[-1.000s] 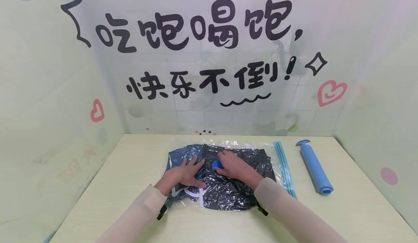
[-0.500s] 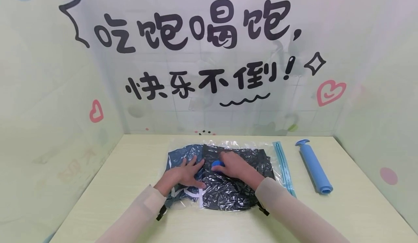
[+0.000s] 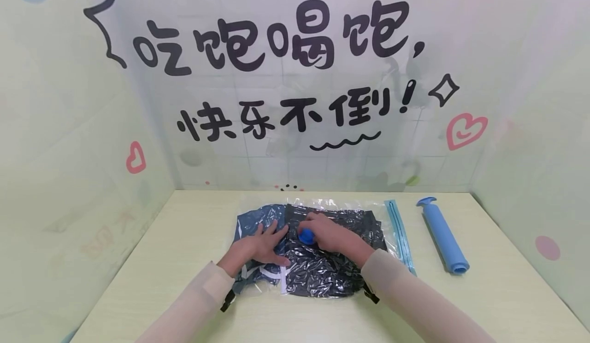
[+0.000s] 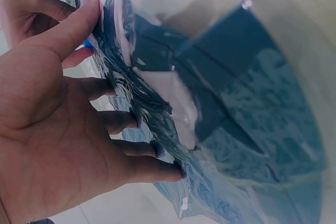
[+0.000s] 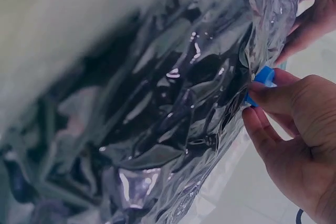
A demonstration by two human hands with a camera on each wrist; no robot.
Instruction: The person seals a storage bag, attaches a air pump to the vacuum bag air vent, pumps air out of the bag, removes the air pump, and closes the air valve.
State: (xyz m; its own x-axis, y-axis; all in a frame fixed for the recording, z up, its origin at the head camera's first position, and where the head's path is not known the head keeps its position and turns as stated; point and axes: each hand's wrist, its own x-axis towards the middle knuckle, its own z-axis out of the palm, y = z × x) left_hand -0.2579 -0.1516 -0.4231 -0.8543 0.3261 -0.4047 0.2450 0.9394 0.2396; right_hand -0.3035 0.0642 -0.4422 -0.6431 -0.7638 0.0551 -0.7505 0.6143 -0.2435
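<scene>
A clear vacuum storage bag (image 3: 322,277) lies flat in the head view, with dark and blue folded cloth inside. On its top sits a round blue valve cap (image 3: 306,236). My right hand (image 3: 331,234) pinches this cap between thumb and fingers, which the right wrist view shows with the thumb on the blue cap (image 5: 265,76). To the left, my left hand (image 3: 259,247) rests on the bag over the blue cloth, its fingers spread. In the left wrist view the left hand (image 4: 58,124) has its fingertips touching the wrinkled plastic.
A light blue hand pump (image 3: 445,239) lies on the pale wooden table (image 3: 152,261), right of the bag. The bag's teal zip strip (image 3: 400,235) runs along its right side. A printed curtain (image 3: 295,169) stands behind the table, with similar ones at both sides.
The fingers of my right hand have shifted round the blue cap, with the thumb and fingertips in a new position on it. My left hand, the bag and the pump stay put.
</scene>
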